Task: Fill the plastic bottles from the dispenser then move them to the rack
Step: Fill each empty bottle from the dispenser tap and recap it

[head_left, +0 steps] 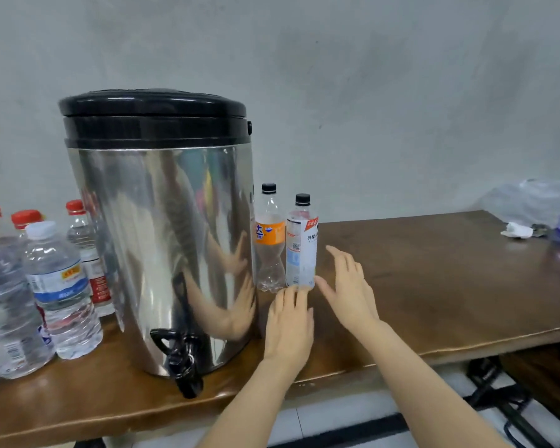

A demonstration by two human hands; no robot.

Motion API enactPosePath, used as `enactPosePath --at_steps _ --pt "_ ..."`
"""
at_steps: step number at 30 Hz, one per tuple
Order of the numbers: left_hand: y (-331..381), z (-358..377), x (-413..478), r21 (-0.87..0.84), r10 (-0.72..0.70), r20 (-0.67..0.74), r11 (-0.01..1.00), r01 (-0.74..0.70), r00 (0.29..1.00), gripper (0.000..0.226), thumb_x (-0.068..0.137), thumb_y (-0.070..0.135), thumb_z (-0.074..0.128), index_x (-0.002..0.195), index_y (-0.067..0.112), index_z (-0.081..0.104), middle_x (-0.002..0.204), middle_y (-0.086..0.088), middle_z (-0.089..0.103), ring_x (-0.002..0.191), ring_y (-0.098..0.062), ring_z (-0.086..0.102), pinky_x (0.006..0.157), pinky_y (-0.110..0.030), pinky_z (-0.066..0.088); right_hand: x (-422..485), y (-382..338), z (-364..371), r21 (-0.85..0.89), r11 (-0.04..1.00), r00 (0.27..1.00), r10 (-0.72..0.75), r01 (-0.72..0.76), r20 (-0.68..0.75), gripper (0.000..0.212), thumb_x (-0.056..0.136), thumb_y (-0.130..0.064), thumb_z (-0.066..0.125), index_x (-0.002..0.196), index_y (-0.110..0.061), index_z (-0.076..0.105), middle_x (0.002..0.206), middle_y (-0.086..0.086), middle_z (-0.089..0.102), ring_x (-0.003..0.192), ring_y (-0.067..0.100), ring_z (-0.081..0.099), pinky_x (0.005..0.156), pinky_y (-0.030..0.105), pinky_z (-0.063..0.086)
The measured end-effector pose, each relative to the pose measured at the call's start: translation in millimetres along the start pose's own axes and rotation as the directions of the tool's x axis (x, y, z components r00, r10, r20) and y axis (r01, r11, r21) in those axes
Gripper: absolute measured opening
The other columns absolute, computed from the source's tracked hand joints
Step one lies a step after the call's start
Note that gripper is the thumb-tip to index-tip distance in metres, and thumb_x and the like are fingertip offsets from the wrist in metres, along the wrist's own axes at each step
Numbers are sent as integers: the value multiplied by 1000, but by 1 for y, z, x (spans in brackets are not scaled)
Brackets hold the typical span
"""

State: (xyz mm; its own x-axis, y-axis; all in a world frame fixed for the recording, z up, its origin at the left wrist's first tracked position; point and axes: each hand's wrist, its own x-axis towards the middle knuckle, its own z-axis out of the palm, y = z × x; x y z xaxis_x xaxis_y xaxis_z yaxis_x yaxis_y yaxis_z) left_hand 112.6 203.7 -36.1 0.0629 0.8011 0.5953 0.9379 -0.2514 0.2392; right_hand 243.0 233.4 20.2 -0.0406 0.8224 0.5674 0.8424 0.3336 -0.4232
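- Right of the dispenser (162,240): two capped bottles (301,250) look empty, still to be filled.
- Your left hand (290,321) and right hand (349,286), fingers straight, hold nothing.
- Left of the dispenser: filled bottles (62,286) wait on the table (434,270).

A crumpled tissue (516,230) lies on the table (434,286).

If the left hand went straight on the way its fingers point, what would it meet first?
Probably the white-labelled bottle: the fingertips of the left hand lie at its base. The orange-labelled bottle stands just left of that line, though depth is unclear.
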Motion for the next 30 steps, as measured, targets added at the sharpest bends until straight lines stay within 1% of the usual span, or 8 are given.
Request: enactPosePath --at_steps 4,8,10,13,19,23,27,30 --pt "-3 12 14 40 -23 -6 999 24 1000 43 94 28 63 134 17 56 134 -4 60 125 -20 56 105 -34 44 43 -1 6 227 966 991 107 -122 80 87 87 -43 70 154 -24 18 158 1 27 142 22 32 104 44 42" --pt "-2 17 16 95 -8 -36 995 12 999 43 87 31 71 127 18 62 125 -4 66 116 -19 63 96 -32 50 81 -3 15 482 845 970 161 -231 184 113 74 -42 83 155 -24 7 160 5 22 145 27 27 114 52 34" --pt "-3 18 15 103 1 -55 995 5 999 42 87 31 72 126 17 63 124 -4 66 115 -19 64 95 -32 52 94 -8 16 560 787 959 141 -260 247 118 74 -35 85 156 -23 1 160 7 24 144 27 31 114 48 33" --pt "-3 20 15 147 23 -98 989 -8 995 43 79 31 79 118 16 67 115 -4 70 106 -20 67 87 -32 56 105 -16 18 653 706 952 98 -272 291 117 76 -24 83 155 -20 -3 150 9 39 132 24 47 106 40 39" --pt "-4 21 16 167 42 -132 986 -20 990 42 75 31 81 112 16 68 111 -4 70 101 -19 67 80 -31 58 104 -20 26 647 721 966 134 -248 220 106 78 -24 82 155 -18 8 139 7 52 109 14 53 96 35 45" --pt "-4 21 16 143 45 -143 989 -24 989 43 75 30 82 112 16 66 110 -4 69 101 -20 67 79 -31 58 96 -16 22 632 746 977 152 -211 147 103 77 -26 83 153 -21 15 135 5 56 115 20 58 101 44 49" --pt "-5 16 14 90 103 -160 992 -90 982 41 75 26 82 110 16 65 111 -3 67 101 -20 65 80 -31 57 81 -16 7 587 789 983 149 -183 107 101 75 -32 84 152 -25 19 137 1 54 118 19 57 100 42 49" --pt "0 4 10 6 127 -195 992 -128 973 30 79 24 78 105 18 64 107 2 65 100 -16 63 80 -28 56 64 -18 -7 551 817 986 147 -169 83 99 74 -36 84 151 -27 21 138 -3 54 119 17 56 101 46 49"
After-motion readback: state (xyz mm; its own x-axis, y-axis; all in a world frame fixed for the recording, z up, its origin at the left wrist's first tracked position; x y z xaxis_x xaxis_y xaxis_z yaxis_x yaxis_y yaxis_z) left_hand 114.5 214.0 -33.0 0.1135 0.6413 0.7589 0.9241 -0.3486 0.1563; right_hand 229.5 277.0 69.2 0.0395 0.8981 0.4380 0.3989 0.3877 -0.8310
